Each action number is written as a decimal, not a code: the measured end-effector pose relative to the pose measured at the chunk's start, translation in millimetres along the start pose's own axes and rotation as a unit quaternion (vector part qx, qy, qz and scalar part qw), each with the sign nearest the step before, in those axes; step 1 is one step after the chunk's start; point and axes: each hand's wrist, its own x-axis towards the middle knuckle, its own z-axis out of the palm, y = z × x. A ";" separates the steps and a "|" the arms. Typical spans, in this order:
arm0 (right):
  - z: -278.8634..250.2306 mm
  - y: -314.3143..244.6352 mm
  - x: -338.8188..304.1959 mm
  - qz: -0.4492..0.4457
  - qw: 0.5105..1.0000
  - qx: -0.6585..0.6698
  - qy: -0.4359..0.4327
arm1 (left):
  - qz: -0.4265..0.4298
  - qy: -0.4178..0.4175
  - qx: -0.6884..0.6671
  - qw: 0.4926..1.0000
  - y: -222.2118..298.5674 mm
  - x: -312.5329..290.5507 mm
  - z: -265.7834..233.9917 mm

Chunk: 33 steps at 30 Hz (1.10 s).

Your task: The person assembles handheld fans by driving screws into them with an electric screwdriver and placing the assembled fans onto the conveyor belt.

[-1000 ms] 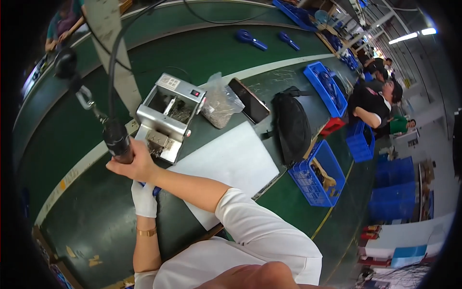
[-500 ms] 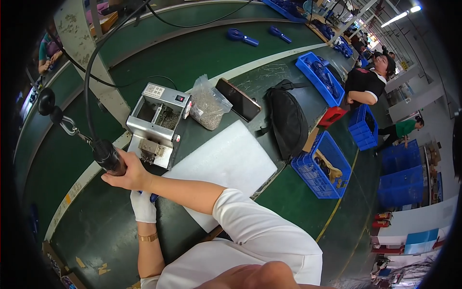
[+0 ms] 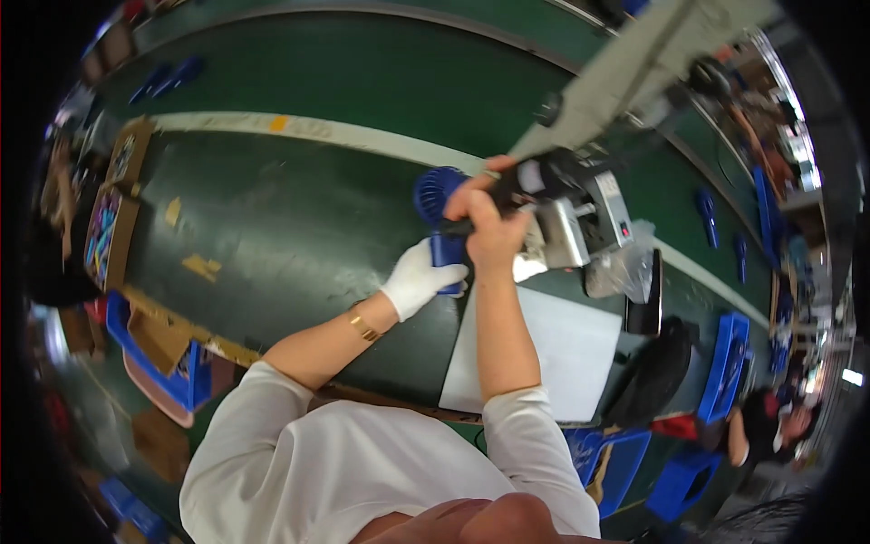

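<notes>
My left hand point(image 3: 419, 279), in a white glove, is closed around the handle of a blue handheld fan point(image 3: 439, 194). The fan's round grille points away from me, above the dark green bench. In my right hand point(image 3: 496, 234), bare and closed, is a black electric screwdriver point(image 3: 536, 179), tilted and blurred by motion. Its narrow end reaches toward the fan handle; whether it touches cannot be made out. Just right of my right hand stands a metal screw feeder point(image 3: 564, 236), partly hidden by the screwdriver.
A white foam sheet point(image 3: 566, 358) lies under my right forearm. Beyond it are a plastic bag of small parts point(image 3: 621, 272), a phone point(image 3: 644, 313) and a black bag point(image 3: 657, 376). Cardboard boxes point(image 3: 113, 240) edge the bench at left. A pale post point(image 3: 625, 77) rises behind the feeder.
My view has swung left. My right hand has brought the screwdriver from beside the screw feeder to the fan. The fan, mostly hidden before, now shows in my left hand.
</notes>
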 end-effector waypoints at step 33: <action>7.1 -13.5 -4.8 -0.149 0.982 -0.098 0.064 | 0.015 0.024 -0.071 0.997 -1.9 -4.1 -6.4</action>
